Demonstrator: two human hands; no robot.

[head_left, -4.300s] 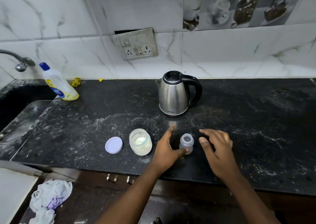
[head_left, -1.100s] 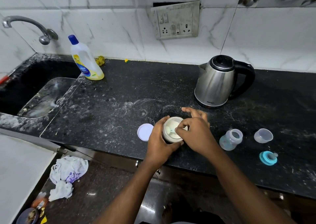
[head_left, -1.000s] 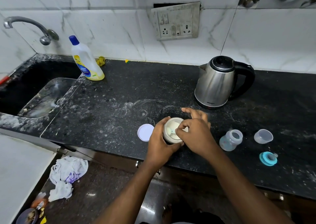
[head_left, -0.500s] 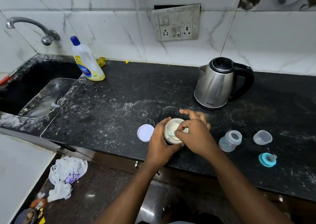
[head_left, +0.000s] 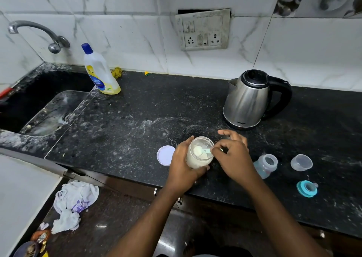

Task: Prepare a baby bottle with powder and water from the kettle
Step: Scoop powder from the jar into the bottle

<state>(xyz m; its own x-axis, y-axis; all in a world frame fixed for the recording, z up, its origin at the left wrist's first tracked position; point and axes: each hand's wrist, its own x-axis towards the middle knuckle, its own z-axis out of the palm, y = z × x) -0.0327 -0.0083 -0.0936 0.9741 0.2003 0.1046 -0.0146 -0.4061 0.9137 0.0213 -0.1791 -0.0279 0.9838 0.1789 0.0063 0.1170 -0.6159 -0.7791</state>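
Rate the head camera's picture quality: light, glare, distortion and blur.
Head view: even indoor light; a pale sheen streaks the steel kettle; the wide lens bows the counter edge and tile lines near the borders; the left hand round the powder jar and the right hand pinching the scoop are sharp; the top right corner looks soft.

One kettle (head_left: 246, 101), one powder jar (head_left: 194, 159), one scoop (head_left: 201, 151), one lid (head_left: 165, 155), one baby bottle (head_left: 266, 164), one clear cap (head_left: 301, 162)
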